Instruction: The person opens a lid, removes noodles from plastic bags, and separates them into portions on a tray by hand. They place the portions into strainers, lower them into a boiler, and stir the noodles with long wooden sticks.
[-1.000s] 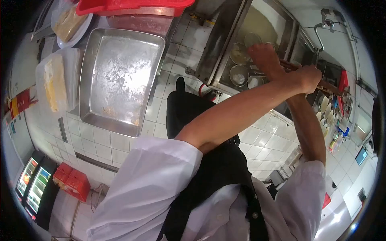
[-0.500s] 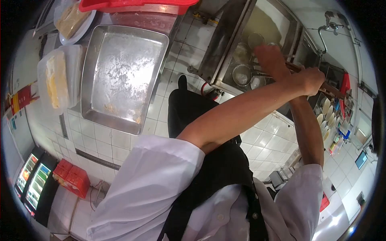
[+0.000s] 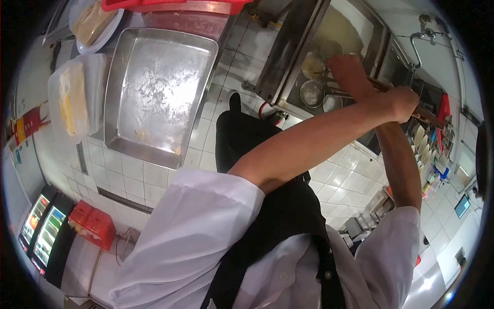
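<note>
My bare forearms cross, the left over the right. My left hand (image 3: 404, 104) is closed at a long brown wooden handle (image 3: 429, 117), beside the cooker's right edge. My right hand (image 3: 350, 72) is a fist above the steel cooker (image 3: 296, 67), which holds cloudy liquid. What its fingers grip is hidden. Just left of this fist, several round wire strainers sit in the liquid; the nearest strainer (image 3: 311, 94) has pale stuff in it. Another strainer (image 3: 312, 67) lies behind it. Thin metal handles run from the strainers under my arms.
A steel tray (image 3: 159, 82) with white residue stands at my left. Beside it are a plastic container (image 3: 72, 100) with yellow food and a plate (image 3: 110, 33) with a bagged item. A tap (image 3: 424, 34) is beyond the cooker. Red crates (image 3: 92, 226) and a drinks fridge (image 3: 46, 234) stand lower left.
The view has shifted slightly. Both hands have moved a little to the right, and my arms remain crossed over the cooker. The strainers stay in the liquid.
</note>
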`<state>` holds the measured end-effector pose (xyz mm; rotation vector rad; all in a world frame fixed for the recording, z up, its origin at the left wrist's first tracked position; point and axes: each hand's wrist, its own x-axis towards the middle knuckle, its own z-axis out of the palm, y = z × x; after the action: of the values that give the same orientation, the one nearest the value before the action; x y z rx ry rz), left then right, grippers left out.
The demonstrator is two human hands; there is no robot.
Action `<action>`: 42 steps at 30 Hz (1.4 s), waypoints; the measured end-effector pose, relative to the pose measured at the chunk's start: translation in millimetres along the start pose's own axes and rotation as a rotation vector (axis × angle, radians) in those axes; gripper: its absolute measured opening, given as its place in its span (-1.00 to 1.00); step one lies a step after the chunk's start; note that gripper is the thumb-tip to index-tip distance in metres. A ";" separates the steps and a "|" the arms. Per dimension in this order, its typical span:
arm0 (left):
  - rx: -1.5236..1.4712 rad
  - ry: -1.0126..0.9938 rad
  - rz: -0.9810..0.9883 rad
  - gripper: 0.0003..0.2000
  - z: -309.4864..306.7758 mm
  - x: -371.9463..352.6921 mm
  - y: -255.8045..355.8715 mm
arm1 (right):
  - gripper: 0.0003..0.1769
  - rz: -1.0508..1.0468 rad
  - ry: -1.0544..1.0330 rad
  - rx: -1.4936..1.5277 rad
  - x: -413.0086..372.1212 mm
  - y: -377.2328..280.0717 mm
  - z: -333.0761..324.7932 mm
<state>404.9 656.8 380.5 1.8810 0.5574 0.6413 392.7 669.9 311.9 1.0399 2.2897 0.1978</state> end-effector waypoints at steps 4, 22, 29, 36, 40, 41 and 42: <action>0.015 -0.010 0.006 -0.80 3.9 6.1 -2.8 | -0.91 0.063 0.066 0.082 -3.6 4.8 8.0; 0.010 -0.021 -0.028 -0.77 2.7 4.1 4.2 | -0.89 0.076 0.048 0.015 -7.3 9.6 8.3; -0.004 0.020 -0.040 -0.78 4.1 5.1 4.3 | -0.89 0.068 0.248 0.099 -10.9 4.3 -1.5; -0.012 -0.028 -0.001 -0.81 8.1 7.6 -5.8 | -0.85 0.073 -0.067 0.045 -16.0 -12.2 1.1; -0.088 0.034 -0.110 -0.87 -1.8 -3.0 1.4 | -0.89 0.207 -0.159 0.096 -34.7 -18.1 -45.5; -0.082 0.020 -0.096 -0.87 16.9 -7.2 4.9 | -0.90 0.195 -0.111 0.044 -56.5 -30.3 -57.4; 0.007 0.086 -0.067 -0.84 31.9 -16.7 14.2 | -0.93 0.269 0.020 -0.009 -73.5 -40.8 -49.1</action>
<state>414.5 619.3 380.1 1.8398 0.6756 0.6791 375.3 594.3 370.7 1.3456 2.1575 0.3282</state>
